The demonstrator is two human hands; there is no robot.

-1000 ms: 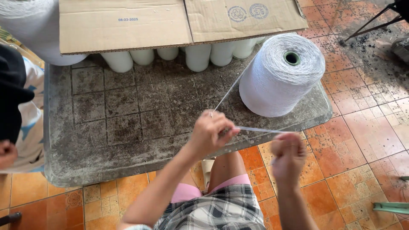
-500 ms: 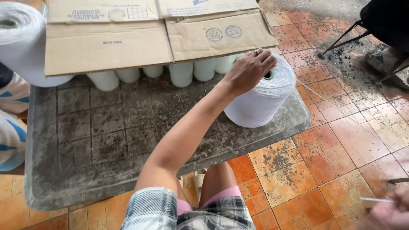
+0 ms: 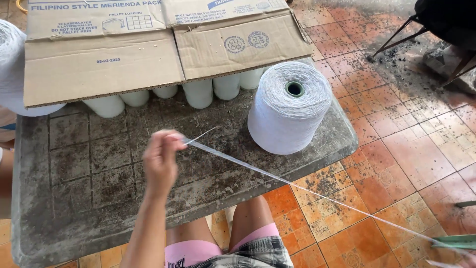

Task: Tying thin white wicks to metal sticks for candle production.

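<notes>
My left hand (image 3: 161, 160) is raised over the grey tabletop (image 3: 99, 164), its fingers pinched on a band of white thread (image 3: 277, 179). The thread runs taut from the hand down to the lower right corner of the view, with a short loose end sticking out past the fingers. A large white yarn cone (image 3: 289, 106) with a green core stands upright at the table's right end, apart from the hand. My right hand is out of view beyond the lower right corner.
An open cardboard box (image 3: 148, 44) lies across several white cones (image 3: 198, 93) at the back of the table. Another big white cone (image 3: 10, 64) stands far left. Orange floor tiles, dark chair legs (image 3: 396, 37) top right, a green object (image 3: 456, 241) lower right.
My left hand left the top of the yarn cone and came back toward me, now pinching the thread. The thread is stretched out long to the lower right, and my right hand has left the view.
</notes>
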